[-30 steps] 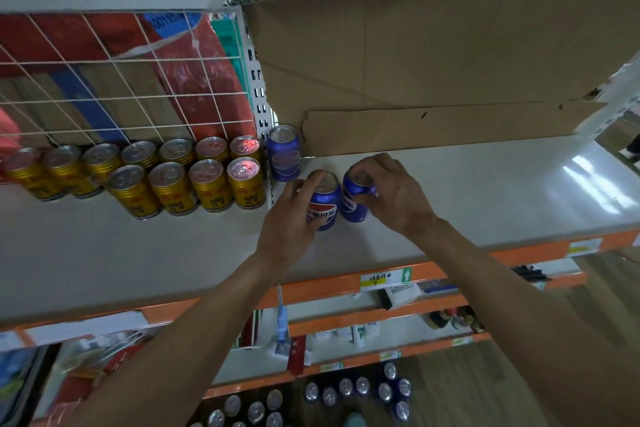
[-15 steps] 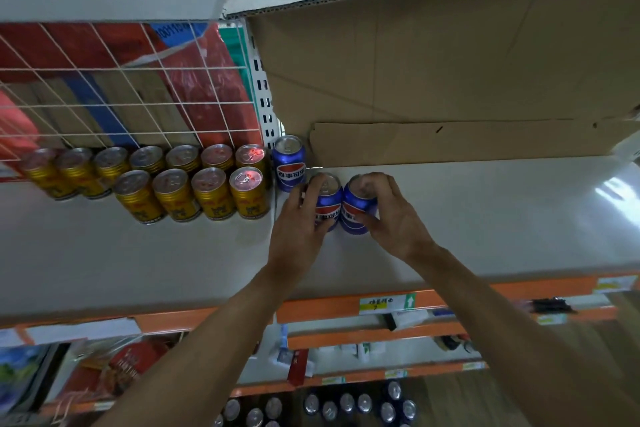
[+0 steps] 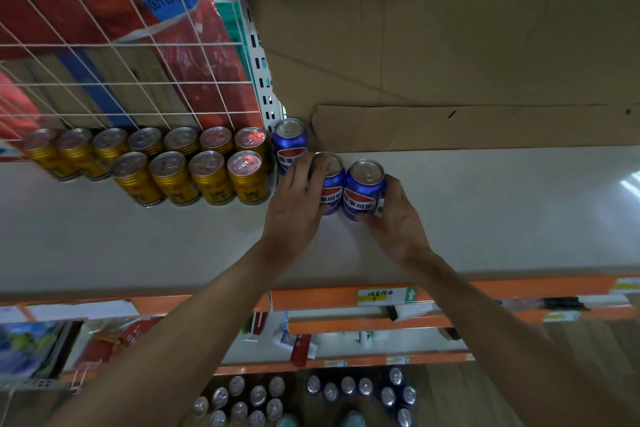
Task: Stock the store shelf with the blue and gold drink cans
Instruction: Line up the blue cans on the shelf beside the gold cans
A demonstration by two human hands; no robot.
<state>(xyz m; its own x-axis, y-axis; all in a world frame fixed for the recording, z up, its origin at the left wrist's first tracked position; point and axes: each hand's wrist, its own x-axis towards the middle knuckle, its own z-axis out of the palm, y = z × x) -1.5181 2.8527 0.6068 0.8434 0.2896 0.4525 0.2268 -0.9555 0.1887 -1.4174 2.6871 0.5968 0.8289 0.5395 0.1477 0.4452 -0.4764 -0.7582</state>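
Two blue cans stand side by side on the pale shelf. My left hand grips the left blue can from its left side. My right hand wraps the right blue can from its right and front. A third blue can stands just behind them at the shelf's back, beside the upright post. To the left of it, several gold cans stand in two rows.
A large cardboard sheet lines the back of the shelf on the right. A white wire grid backs the gold cans. Orange shelf edges lie below, and several more cans stand on the floor by my feet.
Both hands slid the two blue cans a little further back on the shelf, and my right hand came off the can's top to grip its side.
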